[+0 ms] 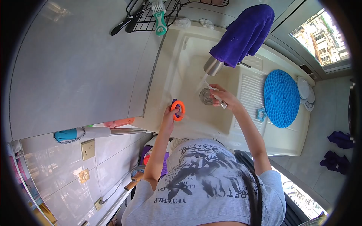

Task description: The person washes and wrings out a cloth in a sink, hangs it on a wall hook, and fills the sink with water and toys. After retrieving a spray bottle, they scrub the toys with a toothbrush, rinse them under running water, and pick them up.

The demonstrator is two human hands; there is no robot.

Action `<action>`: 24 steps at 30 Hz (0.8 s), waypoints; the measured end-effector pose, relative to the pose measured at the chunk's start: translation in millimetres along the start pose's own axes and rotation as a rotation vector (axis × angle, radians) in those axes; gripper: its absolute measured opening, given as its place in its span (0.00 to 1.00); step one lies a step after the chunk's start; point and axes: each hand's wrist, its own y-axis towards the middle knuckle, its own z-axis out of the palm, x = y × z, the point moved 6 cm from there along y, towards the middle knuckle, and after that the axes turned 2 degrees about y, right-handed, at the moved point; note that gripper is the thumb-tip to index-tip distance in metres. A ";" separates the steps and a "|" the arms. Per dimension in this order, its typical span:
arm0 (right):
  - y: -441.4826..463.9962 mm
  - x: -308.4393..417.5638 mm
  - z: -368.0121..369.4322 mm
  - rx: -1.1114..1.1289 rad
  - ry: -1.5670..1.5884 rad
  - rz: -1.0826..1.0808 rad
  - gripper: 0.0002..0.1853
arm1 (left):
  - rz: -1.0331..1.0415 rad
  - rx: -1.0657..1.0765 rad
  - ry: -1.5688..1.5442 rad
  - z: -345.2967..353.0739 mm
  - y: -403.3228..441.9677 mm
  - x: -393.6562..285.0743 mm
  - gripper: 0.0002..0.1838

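Note:
Over the left side of the cream sink (192,128), my left hand (169,116) is closed on an orange ring (182,109) with a dark purple part inside it. My right hand (223,95) grips a slim whitish object with a metallic end (224,105), close to the drain (206,97). The upper tip of that object is under the metal faucet (213,66), where a thin stream seems to run. A purple cloth (245,35) covers the upper part of the faucet.
Right of the basin are a ribbed drainboard (252,92), a round blue mat (282,98) and a small light-blue ring (261,114). A black wire rack (145,25) holds a green-handled brush (160,23) at the top. A grey counter (86,64) lies left.

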 end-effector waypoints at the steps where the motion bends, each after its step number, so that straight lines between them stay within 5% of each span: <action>1: -3.2 1.0 0.9 0.005 0.014 0.005 0.20 | 0.004 0.001 0.002 0.7 -0.3 -1.0 0.19; 16: -36.0 9.3 12.0 -0.004 -0.062 -0.022 0.22 | 0.019 0.331 0.326 82.4 68.8 -14.2 0.15; 24: -50.7 17.5 13.7 -0.023 -0.057 -0.071 0.21 | 0.007 0.403 0.230 141.3 119.1 -13.2 0.14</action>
